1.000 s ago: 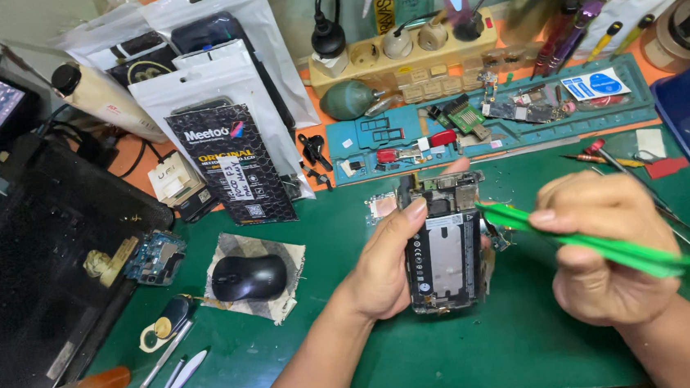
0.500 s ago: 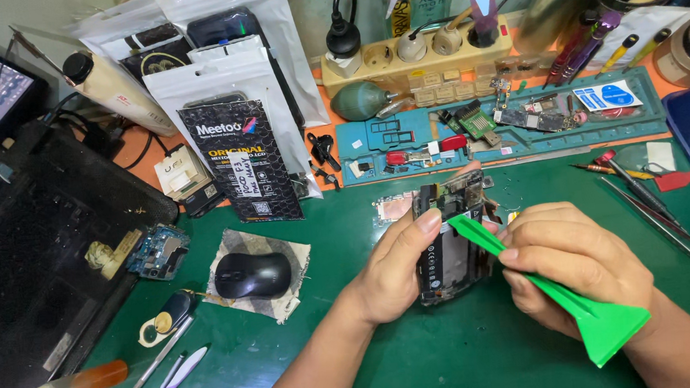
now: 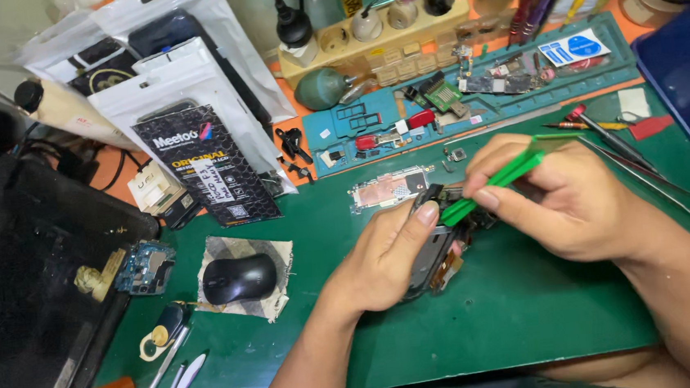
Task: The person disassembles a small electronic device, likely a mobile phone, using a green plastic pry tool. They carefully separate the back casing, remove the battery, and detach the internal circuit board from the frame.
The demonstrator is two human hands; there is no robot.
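Left hand [image 3: 383,257] wraps round the opened phone [image 3: 436,252] on the green mat [image 3: 502,313], thumb pressed on its top edge. Right hand [image 3: 575,200] pinches green tweezers [image 3: 500,178] shut-fisted — tip down at the phone's upper end. A loose board [image 3: 386,189] lies just above; mouse [image 3: 238,278] off left.

I saw the opened dark phone body [image 3: 435,248] lying on the green work mat [image 3: 535,310], between my left hand [image 3: 383,257] and right hand [image 3: 567,197]. The black computer mouse [image 3: 238,278] sat well left, the teal parts tray [image 3: 469,98] behind.
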